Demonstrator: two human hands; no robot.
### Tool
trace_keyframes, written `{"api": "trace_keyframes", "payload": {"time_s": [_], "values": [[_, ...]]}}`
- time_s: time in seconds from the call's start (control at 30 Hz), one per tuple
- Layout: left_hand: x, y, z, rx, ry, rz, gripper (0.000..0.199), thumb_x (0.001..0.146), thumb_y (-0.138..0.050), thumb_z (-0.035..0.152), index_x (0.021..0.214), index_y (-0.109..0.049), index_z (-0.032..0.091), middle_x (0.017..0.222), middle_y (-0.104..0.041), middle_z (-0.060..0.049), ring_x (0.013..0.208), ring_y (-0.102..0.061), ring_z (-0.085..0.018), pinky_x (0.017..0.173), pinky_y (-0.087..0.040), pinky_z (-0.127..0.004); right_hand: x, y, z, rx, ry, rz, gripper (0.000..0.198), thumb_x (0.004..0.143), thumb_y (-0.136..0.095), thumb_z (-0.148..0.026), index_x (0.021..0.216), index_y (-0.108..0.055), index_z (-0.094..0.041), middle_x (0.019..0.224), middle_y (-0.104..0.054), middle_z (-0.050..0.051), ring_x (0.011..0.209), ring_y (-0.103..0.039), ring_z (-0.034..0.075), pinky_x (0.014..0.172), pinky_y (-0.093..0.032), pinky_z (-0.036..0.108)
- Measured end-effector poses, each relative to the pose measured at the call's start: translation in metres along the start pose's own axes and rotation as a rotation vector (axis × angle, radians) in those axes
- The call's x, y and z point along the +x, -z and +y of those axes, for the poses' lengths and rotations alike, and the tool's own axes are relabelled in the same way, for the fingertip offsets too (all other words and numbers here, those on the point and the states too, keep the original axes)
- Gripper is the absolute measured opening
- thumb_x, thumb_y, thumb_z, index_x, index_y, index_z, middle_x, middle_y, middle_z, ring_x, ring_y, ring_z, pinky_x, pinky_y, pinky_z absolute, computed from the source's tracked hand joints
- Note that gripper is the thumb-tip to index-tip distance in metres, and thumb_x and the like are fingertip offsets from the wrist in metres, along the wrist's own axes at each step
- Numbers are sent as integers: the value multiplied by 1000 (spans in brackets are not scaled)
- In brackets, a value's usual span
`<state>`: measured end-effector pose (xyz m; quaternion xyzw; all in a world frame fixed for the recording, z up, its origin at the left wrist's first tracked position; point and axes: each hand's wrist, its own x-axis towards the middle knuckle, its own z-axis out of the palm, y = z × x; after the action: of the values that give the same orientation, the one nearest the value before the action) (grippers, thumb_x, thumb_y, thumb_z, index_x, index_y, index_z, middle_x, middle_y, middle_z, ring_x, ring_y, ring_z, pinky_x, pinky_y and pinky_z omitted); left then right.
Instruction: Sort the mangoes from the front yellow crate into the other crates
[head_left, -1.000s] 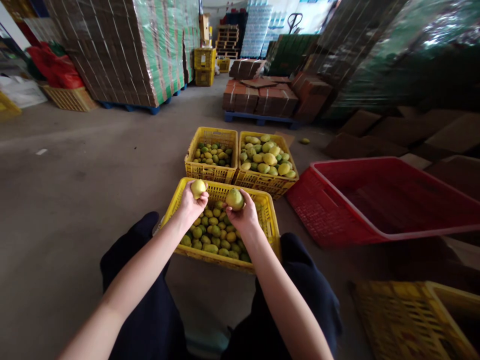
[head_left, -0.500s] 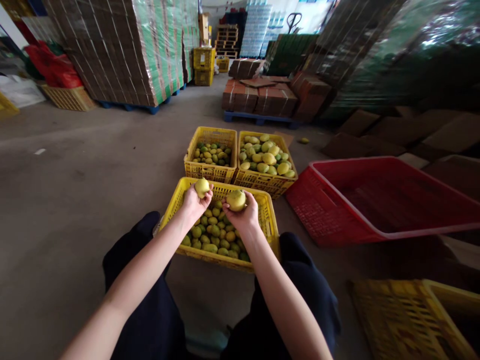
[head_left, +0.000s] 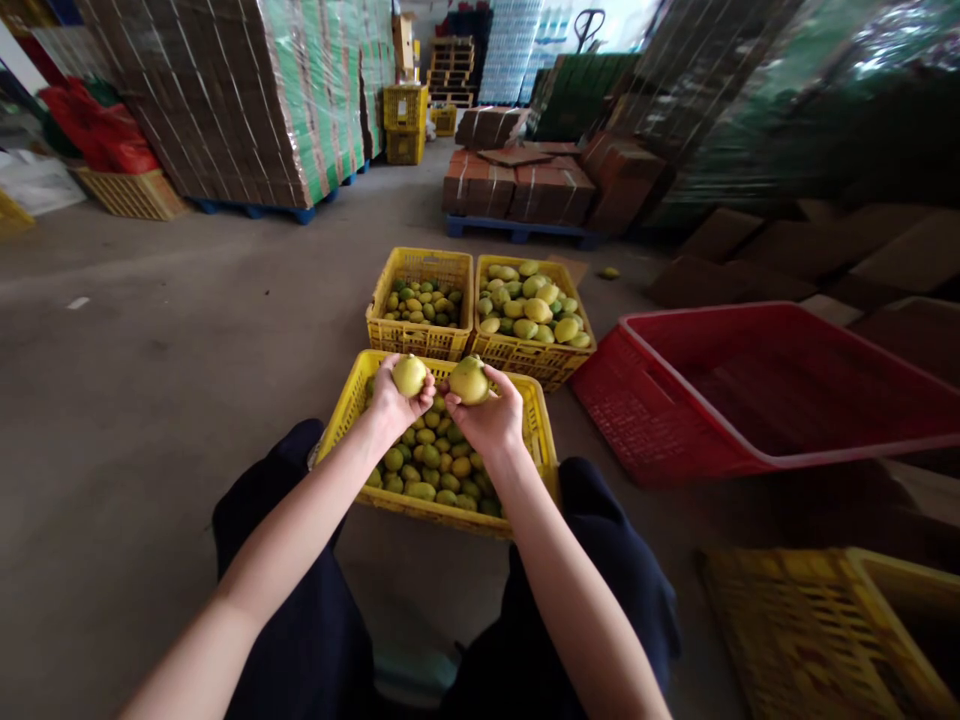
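My left hand [head_left: 400, 402] is closed round a yellow lemon [head_left: 409, 375]. A larger yellow-green lemon [head_left: 468, 381] rests in my right hand [head_left: 491, 413], its fingers wrapped about it. Both hands are side by side above the far part of a yellow plastic crate [head_left: 544, 425], which stands between my knees. Green and yellow lemons [head_left: 431, 457] cover its bottom, partly hidden by my hands and forearms.
Beyond stand two yellow crates, the left [head_left: 420, 343] with smaller lemons, the right [head_left: 536, 362] with bigger ones. A large red crate [head_left: 637, 405] is at right, another yellow crate [head_left: 795, 620] nearer me. Boxes on a blue pallet [head_left: 517, 230] and wrapped stacks [head_left: 217, 100] stand further back.
My hands have come slightly closer together, each still holding its lemon. The right-hand lemon is turned a little, its tip now pointing more upward. The view has shifted slightly.
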<state>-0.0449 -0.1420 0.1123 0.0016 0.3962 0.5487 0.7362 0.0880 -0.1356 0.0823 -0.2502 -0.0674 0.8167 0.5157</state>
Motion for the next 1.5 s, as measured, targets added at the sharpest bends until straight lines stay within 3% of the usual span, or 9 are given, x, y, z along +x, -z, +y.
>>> {"api": "trace_keyframes", "payload": {"time_s": [0.13, 0.23, 0.4, 0.63, 0.77, 1.17, 1.5], "values": [[4, 2, -3, 44, -55, 32, 46, 96, -27, 32, 67, -58, 13, 48, -55, -6, 36, -48, -10, 33, -36, -16, 4, 1, 1, -40, -40, -53, 28, 92, -44, -39, 83, -58, -17, 68, -63, 9, 62, -59, 18, 44, -47, 23], [5, 1, -4, 101, -116, 37, 40, 94, -32, 29, 70, -60, 13, 48, -57, -5, 37, -50, -10, 33, -36, -16, 8, 1, 0, -58, -59, -30, 33, 96, -38, -40, 82, -57, -17, 66, -63, 9, 59, -58, 18, 40, -43, 21], [2, -3, -4, 122, -173, 89, 32, 91, -37, 27, 69, -57, 15, 48, -57, -3, 34, -46, -9, 33, -32, -15, 12, 2, 1, -124, -30, 98, 23, 94, -47, -38, 86, -59, -19, 64, -63, 3, 55, -58, 17, 40, -44, 22], [4, 1, -2, 115, -247, 85, 25, 87, -39, 19, 71, -57, 16, 54, -61, -1, 35, -49, -8, 33, -32, -16, 10, 2, 5, -170, -71, 166, 30, 92, -38, -35, 83, -61, -16, 63, -65, 5, 51, -57, 16, 32, -36, 20], [5, 3, -1, 82, -250, 67, 24, 86, -39, 19, 72, -58, 15, 55, -61, -2, 36, -48, -9, 33, -34, -16, 9, 3, 5, -184, -31, 164, 20, 86, -46, -31, 84, -61, -17, 66, -67, 4, 51, -57, 16, 33, -40, 21], [2, 0, -2, 31, -257, 53, 28, 88, -36, 19, 68, -55, 15, 53, -59, -2, 37, -49, -7, 35, -36, -14, 11, 7, 6, -190, -60, 138, 17, 80, -51, -31, 83, -61, -17, 66, -67, 4, 51, -58, 16, 33, -40, 21], [3, 1, -4, 103, -302, 47, 29, 89, -35, 28, 67, -51, 17, 52, -58, 0, 37, -49, -8, 37, -35, -16, 10, 5, 5, -196, -73, 144, 19, 85, -48, -31, 81, -61, -18, 62, -64, 5, 54, -60, 18, 33, -41, 21]]}}
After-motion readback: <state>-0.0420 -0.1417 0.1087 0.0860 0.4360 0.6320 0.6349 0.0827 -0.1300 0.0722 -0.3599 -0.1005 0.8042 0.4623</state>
